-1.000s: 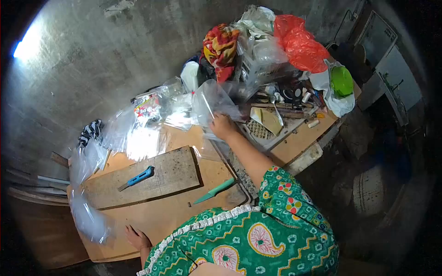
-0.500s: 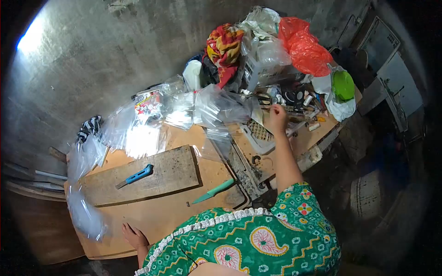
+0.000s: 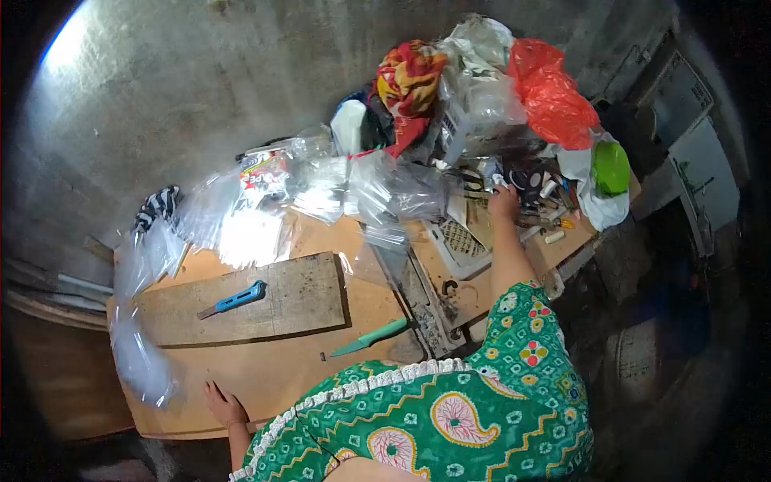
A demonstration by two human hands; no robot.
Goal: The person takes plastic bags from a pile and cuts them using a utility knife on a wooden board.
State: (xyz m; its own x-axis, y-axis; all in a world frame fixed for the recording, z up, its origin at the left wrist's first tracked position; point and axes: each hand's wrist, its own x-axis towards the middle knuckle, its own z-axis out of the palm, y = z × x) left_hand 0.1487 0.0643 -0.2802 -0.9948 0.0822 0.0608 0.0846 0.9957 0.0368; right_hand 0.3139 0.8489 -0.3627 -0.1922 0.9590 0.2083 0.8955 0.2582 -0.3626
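Clutter (image 3: 549, 189) surrounds my right fingers (image 3: 499, 195), grip unclear to me, toward the bench's (image 3: 273, 377) right end; left fingers (image 3: 215, 395) released.

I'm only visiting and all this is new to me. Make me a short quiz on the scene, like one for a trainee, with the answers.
1. Multiple choice: what lies on the board?
A) a spoon
B) a blue cutter
C) a red bag

2. True or false: in the picture, the green knife lies further right than the blue cutter.

3. Open question: where are the left hand and the right hand?

Key
1. B
2. True
3. The left hand rests palm down on the table; the right hand is at the clutter beyond, and whether it grips anything is hard to tell.
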